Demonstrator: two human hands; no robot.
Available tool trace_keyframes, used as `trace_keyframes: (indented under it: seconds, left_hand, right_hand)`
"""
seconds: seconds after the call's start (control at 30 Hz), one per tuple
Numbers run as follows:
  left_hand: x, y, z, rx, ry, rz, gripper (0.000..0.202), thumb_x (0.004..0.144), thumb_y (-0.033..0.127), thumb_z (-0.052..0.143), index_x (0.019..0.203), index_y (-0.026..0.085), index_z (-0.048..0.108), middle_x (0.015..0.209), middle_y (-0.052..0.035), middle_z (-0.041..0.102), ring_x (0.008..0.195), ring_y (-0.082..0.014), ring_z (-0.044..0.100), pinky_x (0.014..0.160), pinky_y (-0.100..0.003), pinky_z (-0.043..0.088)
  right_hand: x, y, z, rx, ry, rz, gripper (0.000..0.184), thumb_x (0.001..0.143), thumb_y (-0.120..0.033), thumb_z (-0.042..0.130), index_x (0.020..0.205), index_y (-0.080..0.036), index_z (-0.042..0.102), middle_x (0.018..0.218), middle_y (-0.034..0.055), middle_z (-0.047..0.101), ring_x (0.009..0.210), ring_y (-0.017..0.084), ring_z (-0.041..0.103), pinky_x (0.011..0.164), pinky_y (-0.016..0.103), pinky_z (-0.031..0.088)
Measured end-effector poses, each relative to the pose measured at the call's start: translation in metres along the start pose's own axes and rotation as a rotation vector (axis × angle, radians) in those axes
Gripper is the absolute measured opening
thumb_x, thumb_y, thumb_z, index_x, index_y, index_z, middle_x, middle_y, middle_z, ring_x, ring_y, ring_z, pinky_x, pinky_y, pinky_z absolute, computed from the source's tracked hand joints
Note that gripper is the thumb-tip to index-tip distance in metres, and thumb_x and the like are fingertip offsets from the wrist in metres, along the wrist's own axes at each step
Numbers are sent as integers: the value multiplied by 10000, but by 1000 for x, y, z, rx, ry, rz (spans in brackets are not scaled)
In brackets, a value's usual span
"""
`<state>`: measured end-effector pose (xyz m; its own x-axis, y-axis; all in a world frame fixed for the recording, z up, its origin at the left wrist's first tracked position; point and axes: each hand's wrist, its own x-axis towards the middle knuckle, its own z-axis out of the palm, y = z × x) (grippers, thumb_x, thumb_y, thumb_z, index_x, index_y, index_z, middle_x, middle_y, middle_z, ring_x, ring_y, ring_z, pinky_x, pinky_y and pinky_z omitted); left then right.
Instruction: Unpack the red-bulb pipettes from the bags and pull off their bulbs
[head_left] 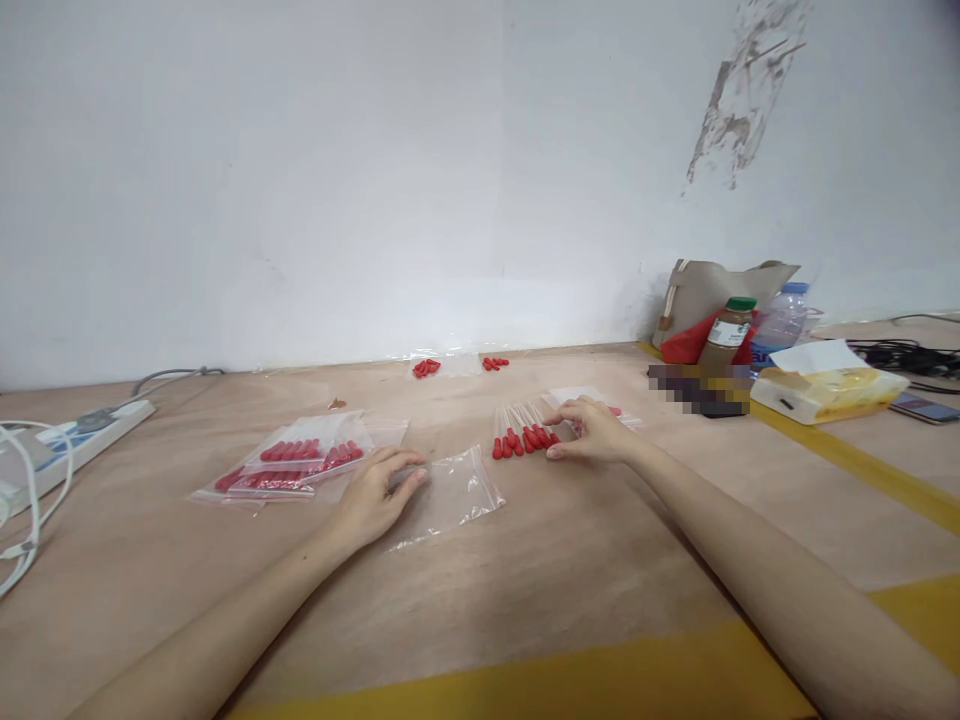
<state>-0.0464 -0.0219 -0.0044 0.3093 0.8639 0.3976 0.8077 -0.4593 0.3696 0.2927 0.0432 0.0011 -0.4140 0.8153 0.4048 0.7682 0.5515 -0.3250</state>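
My left hand (375,497) rests on the wooden table (525,570), fingers together, pinching the edge of an empty clear zip bag (457,495). My right hand (589,430) lies to the right of it, fingertips curled onto a row of several droppers with red bulbs (521,435). More of these droppers lie under and behind that hand. To the left of my left hand sit filled bags of red-bulb droppers (300,462), stacked flat.
A white power strip (90,432) and cables lie at the far left. Loose red bulbs (426,367) sit by the wall. At the right stand a beige bag (712,290), a brown jar (726,335), a water bottle (780,320) and a tissue pack (825,385). Yellow tape lines cross the table.
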Motion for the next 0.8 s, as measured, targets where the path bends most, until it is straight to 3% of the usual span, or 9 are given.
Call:
trace_keyframes:
  seconds: [0.17,0.37,0.47,0.57,0.6,0.7,0.8]
  left_hand:
    - [5,-4,1,214,-50,-129,319,786,474,478,861,194,611,863,-57,579,882,-246,502,806,-424,384]
    - [-3,13,-3,158,-137,-108,239,820,403,423,729,199,508,757,-14,557,771,-204,531,723,-357,387]
    - [-1,6,-9,53,-48,-113,155,845,346,368,834,206,433,680,20,530,605,-151,521,582,-274,387]
    - [9,-21,-21,15,154,-207,182,824,294,374,980,200,377,671,33,523,543,-136,521,536,-251,395]
    - [12,-32,-26,20,207,-261,217,811,276,382,1012,194,373,710,23,543,558,-135,538,546,-251,411]
    - [16,-57,-39,152,206,-386,217,810,229,337,987,175,450,808,-27,587,663,-156,580,651,-294,455]
    - [12,-64,-41,282,207,-427,253,798,318,401,899,154,566,1010,-119,562,985,-308,511,835,-491,377]
  right_hand:
    - [5,7,0,-7,155,173,315,722,-497,540,793,-229,690,760,32,653,739,179,559,644,276,391]
    - [4,34,-4,-107,370,527,294,758,-422,477,753,-210,680,782,41,667,728,190,578,654,286,397]
    - [0,46,-5,-202,422,684,318,757,-423,466,826,-200,682,882,90,651,864,242,567,730,339,403]
    - [-3,57,-5,-192,375,851,365,731,-466,482,887,-196,671,1004,132,611,979,296,527,779,409,397]
    - [-4,60,-5,-171,349,895,385,712,-479,502,908,-190,664,1009,141,607,979,303,528,775,419,401]
    - [-4,70,-4,-119,297,934,438,657,-501,562,926,-166,646,921,135,631,891,274,572,733,384,428]
    - [-4,75,-4,-88,277,922,472,642,-547,566,907,-162,638,846,116,647,814,243,597,690,346,443]
